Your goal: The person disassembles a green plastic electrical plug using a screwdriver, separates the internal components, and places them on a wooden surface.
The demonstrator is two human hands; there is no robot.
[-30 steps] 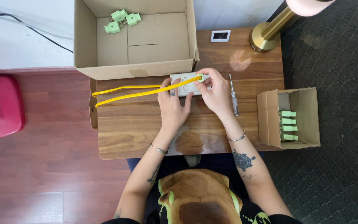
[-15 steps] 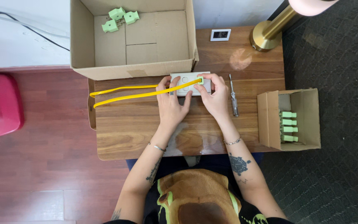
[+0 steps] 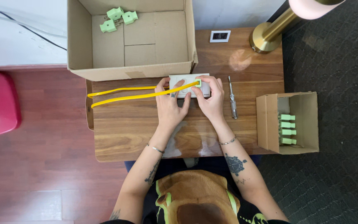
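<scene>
Now both hands press on a white rectangular plastic socket plate (image 3: 188, 85) that lies flat on the wooden surface (image 3: 137, 132), just before the large open cardboard box (image 3: 131, 41). The left hand (image 3: 171, 105) rests its spread fingers on the plate's left part, closed around nothing. The right hand (image 3: 210, 99) pinches a small green plug (image 3: 198, 82) ending a long yellow flat cable (image 3: 137, 93). The plate looks light, stiff and smooth, so holding its edges seems safest; the cable is soft and bends easily.
</scene>
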